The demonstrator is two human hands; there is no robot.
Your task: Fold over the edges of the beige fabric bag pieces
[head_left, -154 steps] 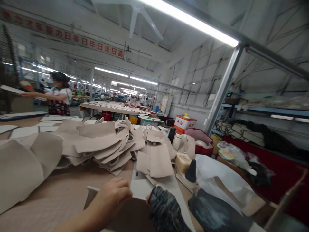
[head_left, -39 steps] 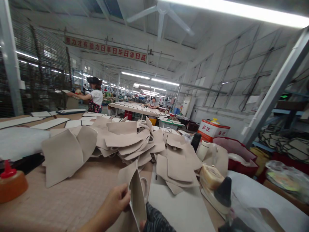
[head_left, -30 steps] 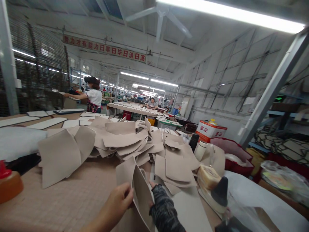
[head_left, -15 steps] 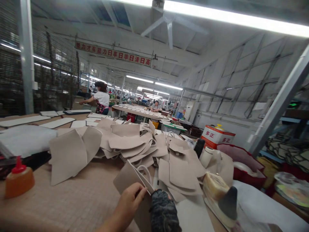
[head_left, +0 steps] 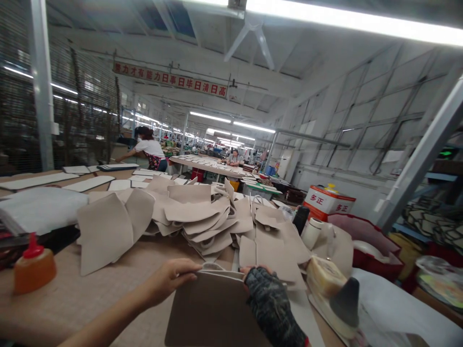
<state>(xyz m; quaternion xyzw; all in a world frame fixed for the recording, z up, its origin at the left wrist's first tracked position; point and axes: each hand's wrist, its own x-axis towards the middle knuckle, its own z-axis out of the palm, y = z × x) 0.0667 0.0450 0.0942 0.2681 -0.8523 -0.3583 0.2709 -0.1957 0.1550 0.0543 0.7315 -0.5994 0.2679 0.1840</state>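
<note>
A beige felt panel (head_left: 213, 308) with a looped handle at its top edge stands upright in front of me over the worktable (head_left: 90, 303). My bare left hand (head_left: 170, 278) pinches its top left corner. My right hand (head_left: 265, 299), in a dark patterned fingerless glove, grips the top right corner. Just beyond lies a heap of beige felt pieces (head_left: 202, 217), spreading across the middle of the table.
An orange glue bottle with a red cap (head_left: 34, 265) stands at the left. A yellow block and a black cone-tipped tool (head_left: 336, 294) lie at the right, with a red-and-white box (head_left: 327, 205) behind. A person (head_left: 146, 149) leans over a far table.
The felt panel was held edge-on and tilted; now it is turned flat toward me, with both hands moved to its top corners. The far person has bent further forward.
</note>
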